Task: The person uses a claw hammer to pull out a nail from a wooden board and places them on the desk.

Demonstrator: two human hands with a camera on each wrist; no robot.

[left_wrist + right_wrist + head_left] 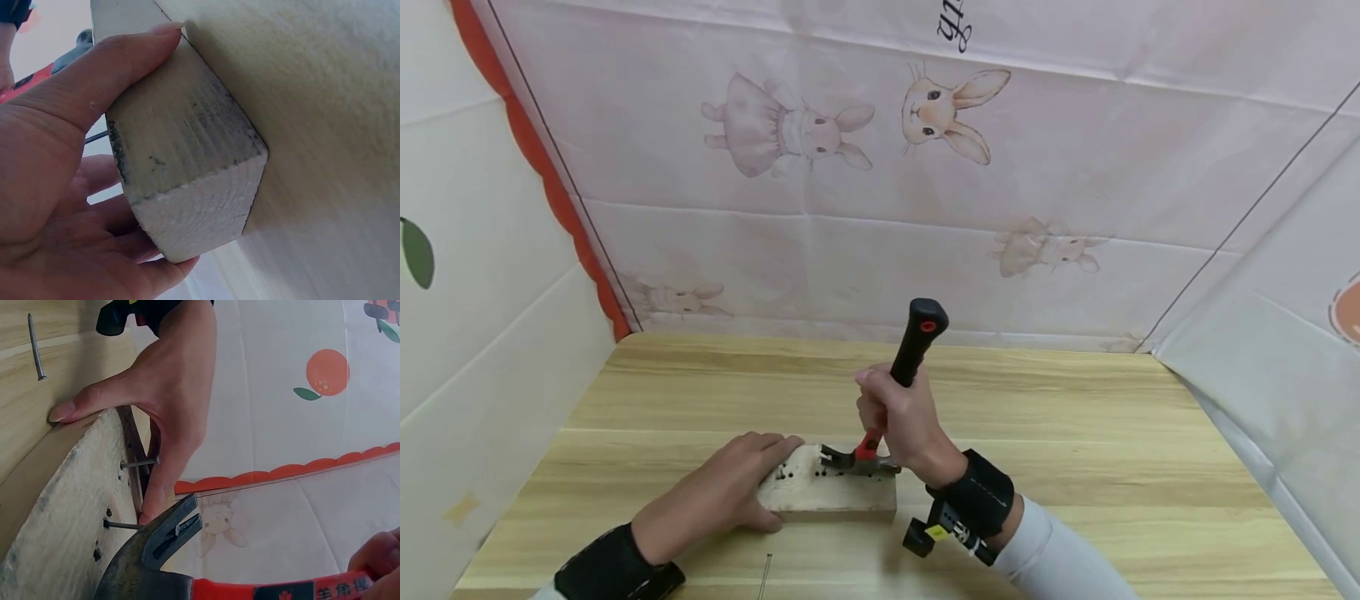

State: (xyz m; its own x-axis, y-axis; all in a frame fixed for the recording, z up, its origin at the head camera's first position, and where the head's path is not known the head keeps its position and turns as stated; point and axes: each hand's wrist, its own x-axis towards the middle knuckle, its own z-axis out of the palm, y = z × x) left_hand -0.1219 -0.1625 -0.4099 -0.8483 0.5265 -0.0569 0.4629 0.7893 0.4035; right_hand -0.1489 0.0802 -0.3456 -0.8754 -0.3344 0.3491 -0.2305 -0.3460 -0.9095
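My left hand (733, 485) grips the left end of a pale wooden block (831, 497), thumb along its near face and fingers behind it. Several dark nail holes mark the block's top. My right hand (912, 417) is wrapped round the red-and-black handle of a claw hammer (919, 337), held handle up with its head over the block. In the right wrist view, the hammer's claw (169, 534) straddles a nail (122, 525) standing out of the block, the nail's head showing in the slot. A second nail (139, 464) sticks out nearer the left hand.
A loose nail (765, 575) lies on the wood-grain table (1075, 467), close to its front edge. Behind the table hangs a pink cloth (865, 250) printed with rabbits, with pale cloth walls at both sides. Each wrist wears a black strap (988, 492).
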